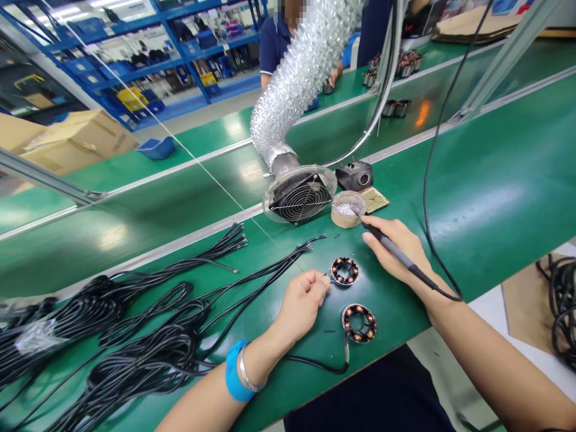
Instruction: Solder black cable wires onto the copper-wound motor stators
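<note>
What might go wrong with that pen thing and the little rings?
If the pen-shaped tool is hot, its tip might burn someone; it's pointing into the round tub. Its black cord loops beside the right arm and might snag. The left hand pinches thin wires by the upper ring, so a slip might tug them.

benchtop (486, 180): green | wristband (237, 371): bright blue | cables (148, 354): black

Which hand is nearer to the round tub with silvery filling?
Right: the right hand, holding the soldering iron, is just beside the tub. The left hand is farther off, beside the upper stator.
</note>
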Tool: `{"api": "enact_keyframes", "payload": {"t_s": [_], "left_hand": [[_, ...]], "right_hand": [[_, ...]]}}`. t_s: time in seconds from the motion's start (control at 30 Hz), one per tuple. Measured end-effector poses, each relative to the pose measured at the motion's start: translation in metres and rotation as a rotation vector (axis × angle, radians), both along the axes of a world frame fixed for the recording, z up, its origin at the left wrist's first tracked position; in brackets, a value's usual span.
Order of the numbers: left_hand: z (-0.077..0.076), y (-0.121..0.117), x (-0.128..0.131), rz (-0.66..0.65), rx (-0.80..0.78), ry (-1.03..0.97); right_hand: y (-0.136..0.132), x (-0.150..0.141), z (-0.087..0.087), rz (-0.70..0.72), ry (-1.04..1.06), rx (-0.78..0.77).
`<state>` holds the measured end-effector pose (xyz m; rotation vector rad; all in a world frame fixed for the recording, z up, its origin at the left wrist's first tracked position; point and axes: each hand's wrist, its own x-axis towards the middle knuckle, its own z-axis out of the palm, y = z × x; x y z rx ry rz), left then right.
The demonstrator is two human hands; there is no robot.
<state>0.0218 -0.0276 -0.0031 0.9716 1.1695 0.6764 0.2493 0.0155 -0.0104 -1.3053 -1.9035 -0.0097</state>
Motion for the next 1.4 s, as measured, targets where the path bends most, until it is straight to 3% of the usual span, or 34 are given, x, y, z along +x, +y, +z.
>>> {"api": "enact_keyframes", "payload": {"t_s": [0.1, 0.23, 0.37, 0.47, 0.67, 0.93, 1.13, 1.4], "left_hand": [[-0.001, 0.002, -0.002, 0.024, -0.026, -0.052], [-0.003, 0.005, -0.006, 0.025, 0.007, -0.096], [-0.005, 0.005, -0.010, 0.006, 0.113, -0.071], [-0.006, 0.006, -0.012, -0.014, 0.173, -0.044], [-0.006, 0.010, -0.014, -0.028, 0.200, 0.002], [-0.005, 0.013, -0.019, 0.006, 0.018, -0.093], [-0.001, 0.014, -0.021, 0.023, 0.127, 0.071], [0.003, 0.015, -0.018, -0.053, 0.184, 0.132]], "right_hand": [[-0.009, -0.007, -0.001, 0.028, 0.109, -0.048], [-0.024, -0.031, 0.009, 0.225, 0.272, -0.099], [-0.019, -0.049, 0.020, 0.447, 0.245, -0.132], [-0.015, -0.054, 0.023, 0.518, 0.203, -0.148], [-0.016, -0.051, 0.016, 0.514, 0.184, -0.209], [-0.019, -0.045, 0.008, 0.526, 0.258, -0.202], [-0.022, -0.044, 0.006, 0.561, 0.246, -0.151], [-0.022, -0.046, 0.003, 0.546, 0.231, -0.123]]}}
